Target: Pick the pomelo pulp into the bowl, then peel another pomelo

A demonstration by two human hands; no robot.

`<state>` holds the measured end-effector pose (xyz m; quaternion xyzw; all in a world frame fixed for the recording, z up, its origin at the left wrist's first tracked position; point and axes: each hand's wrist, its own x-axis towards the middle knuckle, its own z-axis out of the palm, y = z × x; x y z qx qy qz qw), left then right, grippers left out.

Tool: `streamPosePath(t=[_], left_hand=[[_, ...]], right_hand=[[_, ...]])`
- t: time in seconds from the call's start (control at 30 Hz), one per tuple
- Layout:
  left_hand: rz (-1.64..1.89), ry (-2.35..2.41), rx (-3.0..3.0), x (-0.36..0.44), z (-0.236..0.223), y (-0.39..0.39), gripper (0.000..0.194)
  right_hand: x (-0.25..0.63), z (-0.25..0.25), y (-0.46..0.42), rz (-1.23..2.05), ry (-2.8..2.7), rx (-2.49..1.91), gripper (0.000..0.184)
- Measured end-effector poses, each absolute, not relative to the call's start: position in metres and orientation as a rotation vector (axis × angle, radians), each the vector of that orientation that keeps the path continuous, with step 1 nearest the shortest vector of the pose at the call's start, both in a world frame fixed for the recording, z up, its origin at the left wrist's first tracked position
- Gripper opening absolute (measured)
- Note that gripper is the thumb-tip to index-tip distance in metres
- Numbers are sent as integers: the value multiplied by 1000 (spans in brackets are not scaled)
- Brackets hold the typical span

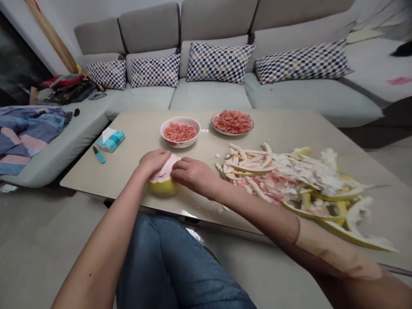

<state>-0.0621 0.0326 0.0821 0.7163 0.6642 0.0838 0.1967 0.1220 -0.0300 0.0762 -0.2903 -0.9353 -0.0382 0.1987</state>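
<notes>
Holds a partly peeled pomelo [164,177] between two bare hands, close to the near edge of the table [138,128] and just past the blue jeans [180,257]. Shows yellow rind low down and pale pink pith on top. With the left hand [154,162], wraps half-bent fingers over the left and far side of it, tips partly out of sight. With the right hand [192,174], curls the fingers nearly closed against the right side, touching the pith — too hidden to tell if pinching any.

Could slip and roll off onto the floor [32,240], with the edge so near and maybe juice on the fingers. Could squash the soft fruit inside, too, from poking too hard. Might also bump the heap of rind and pith [299,176] with the right forearm [257,210], from a wide swing, and spill bits.

On the smooth beige top, past the hands: a white bowl [180,144] of pink pomelo bits [179,132], and to its right a dark-rimmed plate [230,134] piled with more. To the left, a blue tissue pack [112,140] and a small teal-handled knife [99,155]. Farther back, a long gray sofa [209,94] with four checked cushions [219,62] — and at the far left, a blue and pink blanket [32,133].
</notes>
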Motion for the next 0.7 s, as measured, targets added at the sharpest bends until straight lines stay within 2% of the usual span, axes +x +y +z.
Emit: streamPosePath(t=[0.23, 0.37, 0.7], left_hand=[[88, 1911, 1974, -48, 92, 31, 46], [67, 1920, 1974, -46, 93, 30, 49], [46, 1918, 1962, -45, 91, 31, 57]], right_hand=[[115, 98, -36, -270, -2903, -977, 18], [111, 102, -42, -245, -2892, -1088, 21], [113, 104, -34, -243, -2958, -1012, 28]])
